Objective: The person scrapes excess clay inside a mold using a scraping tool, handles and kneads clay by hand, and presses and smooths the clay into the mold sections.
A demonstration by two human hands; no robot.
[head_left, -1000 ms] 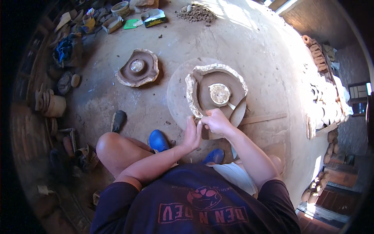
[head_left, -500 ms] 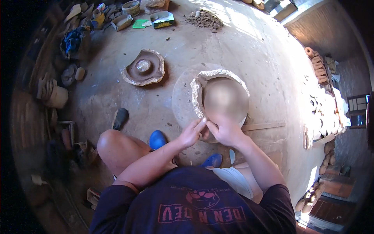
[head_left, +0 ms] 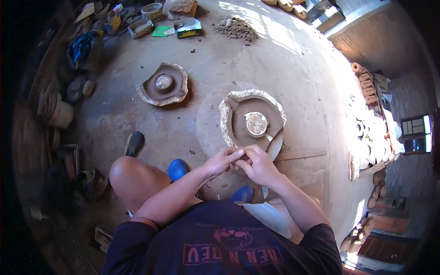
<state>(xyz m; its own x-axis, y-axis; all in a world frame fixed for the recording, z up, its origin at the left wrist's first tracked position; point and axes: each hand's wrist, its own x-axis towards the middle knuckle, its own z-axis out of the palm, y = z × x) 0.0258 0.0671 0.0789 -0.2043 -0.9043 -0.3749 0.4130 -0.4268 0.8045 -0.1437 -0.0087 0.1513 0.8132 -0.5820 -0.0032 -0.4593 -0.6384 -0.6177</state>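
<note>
My left hand [head_left: 223, 161] and my right hand [head_left: 259, 165] meet at the near edge of a round mould [head_left: 225, 123]. Both are closed, with thumbs and fingertips pressed together. Whatever they may hold between them is hidden by the fingers. The mould has a rough, white-flecked wavy rim and a brown inner hollow. A round pale knob [head_left: 256, 123] rises in its middle. Beneath the mould lies a flat pale disc [head_left: 207, 121]. To the far left, a second mould [head_left: 172, 100] of similar shape rests on the floor.
A wooden strip [head_left: 302, 155] lies right of the mould. A dark shoe [head_left: 134, 143] and blue footwear [head_left: 178, 169] are near my legs. Further off are a crumbly soil heap [head_left: 236, 31], a small open box [head_left: 188, 28] and a tub [head_left: 151, 12]. Clay pieces [head_left: 368, 89] are stacked at right.
My hands have drawn together until their fingertips meet, just off the mould's near rim. The view has shifted slightly, and the mould's middle, blurred before, now shows its knob.
</note>
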